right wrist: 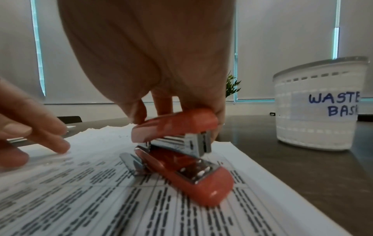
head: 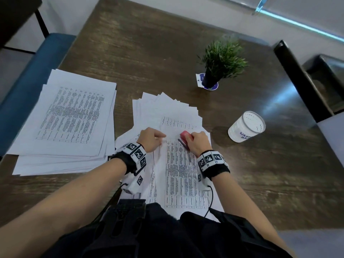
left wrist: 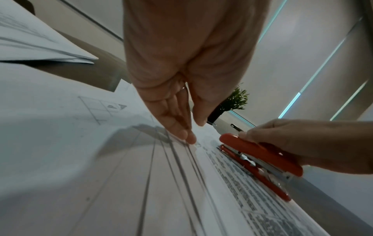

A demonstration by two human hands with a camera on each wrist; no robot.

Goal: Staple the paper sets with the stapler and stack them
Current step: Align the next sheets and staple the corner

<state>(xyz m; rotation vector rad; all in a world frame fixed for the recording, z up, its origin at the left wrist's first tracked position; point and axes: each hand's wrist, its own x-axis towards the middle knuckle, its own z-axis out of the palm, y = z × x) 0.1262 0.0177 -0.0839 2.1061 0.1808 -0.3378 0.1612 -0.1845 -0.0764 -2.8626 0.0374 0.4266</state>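
A printed paper set (head: pixel 178 174) lies in front of me on the dark wooden table (head: pixel 149 53). On its far end rests a small red stapler (head: pixel 184 135), base flat on the top sheet, jaws slightly apart with no paper between them (right wrist: pixel 181 159). My right hand (head: pixel 189 137) grips the stapler's top from above. My left hand (head: pixel 163 135) lies just left of it, straight fingers (left wrist: pixel 189 137) pressing the sheet's far edge. A fanned pile of white sheets (head: pixel 167 108) lies behind, and a large printed stack (head: pixel 70 116) sits at the left.
A white waste basket (head: pixel 245 126) stands right of the papers, close to my right hand. Further back stands a small potted plant (head: pixel 221 60). A blue bench (head: pixel 28 86) runs along the table's left edge, and dark chairs (head: pixel 307 81) stand at the right.
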